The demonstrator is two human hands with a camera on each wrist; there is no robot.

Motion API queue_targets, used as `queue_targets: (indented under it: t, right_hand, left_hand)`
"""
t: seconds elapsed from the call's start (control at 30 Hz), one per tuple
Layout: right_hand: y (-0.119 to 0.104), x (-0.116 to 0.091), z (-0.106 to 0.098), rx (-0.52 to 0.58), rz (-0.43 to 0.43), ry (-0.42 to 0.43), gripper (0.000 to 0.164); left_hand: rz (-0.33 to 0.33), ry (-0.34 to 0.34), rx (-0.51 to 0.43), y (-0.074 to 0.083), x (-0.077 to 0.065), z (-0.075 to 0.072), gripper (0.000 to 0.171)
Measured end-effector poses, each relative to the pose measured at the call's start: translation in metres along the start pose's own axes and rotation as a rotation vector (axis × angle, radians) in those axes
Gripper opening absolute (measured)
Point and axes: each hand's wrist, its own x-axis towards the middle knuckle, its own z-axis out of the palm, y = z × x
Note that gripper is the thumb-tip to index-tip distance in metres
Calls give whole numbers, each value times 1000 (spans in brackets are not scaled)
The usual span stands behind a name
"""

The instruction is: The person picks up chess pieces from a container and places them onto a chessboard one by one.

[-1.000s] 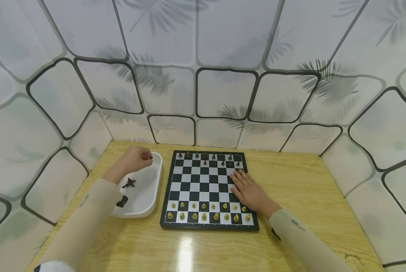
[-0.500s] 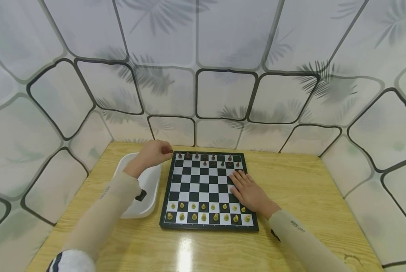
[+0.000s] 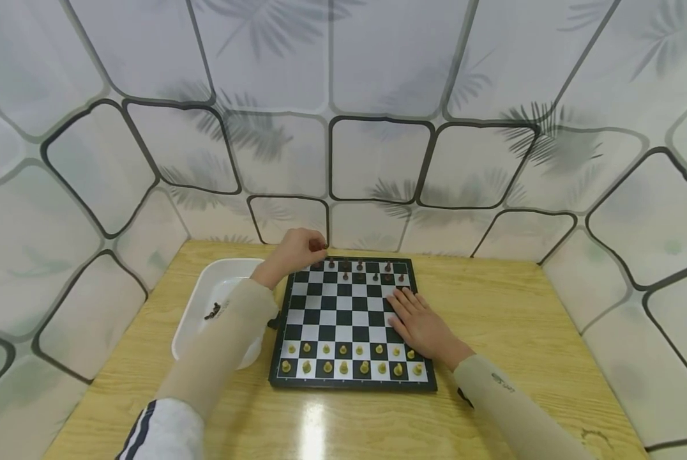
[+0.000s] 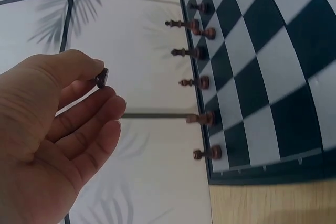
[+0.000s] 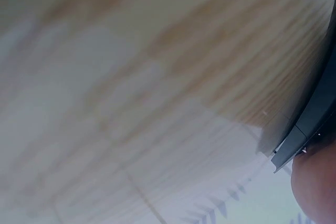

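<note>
My left hand point(image 3: 296, 252) is over the far left corner of the chessboard point(image 3: 345, 316). Between its thumb and index finger it pinches a small dark chess piece point(image 4: 102, 78), mostly covered by the fingertips. Reddish-brown chess pieces point(image 4: 198, 82) line the board's far row, with several more in the row before it. Yellow chess pieces point(image 3: 343, 367) fill the two near rows. My right hand point(image 3: 422, 327) lies flat with straight fingers on the board's right edge; the right wrist view catches only a bit of this hand point(image 5: 315, 187) beside the dark board edge point(image 5: 307, 124).
A white tray point(image 3: 181, 329) stands left of the board, partly hidden under the left sleeve, with a few dark pieces point(image 3: 212, 311) in it. The wooden table point(image 3: 510, 319) meets a patterned wall point(image 3: 378, 223) close behind the board.
From above the tray, my left hand has moved right to the board's far left corner, with the chess piece still pinched. My right hand has stayed in place.
</note>
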Motion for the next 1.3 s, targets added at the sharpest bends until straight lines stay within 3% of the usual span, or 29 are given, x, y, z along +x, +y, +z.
queue_targets:
  t: [0.27, 0.57, 0.87, 1.07, 1.3]
  right_hand:
    - [0, 1, 1, 14, -13, 2, 64]
    - [1, 2, 1, 6, -8, -1, 64]
    - [2, 1, 1, 7, -18, 6, 63]
    - [3, 0, 2, 18, -16, 10, 63]
    - [1, 0, 1, 13, -12, 4, 63]
  left_hand:
    - [27, 5, -14, 17, 22, 20, 18]
    - [35, 16, -92, 39, 36, 38, 18]
    - [41, 1, -115, 47, 51, 61, 20]
    - [7, -14, -156, 50, 59, 76, 22]
    - [9, 6, -163, 54, 68, 91, 21]
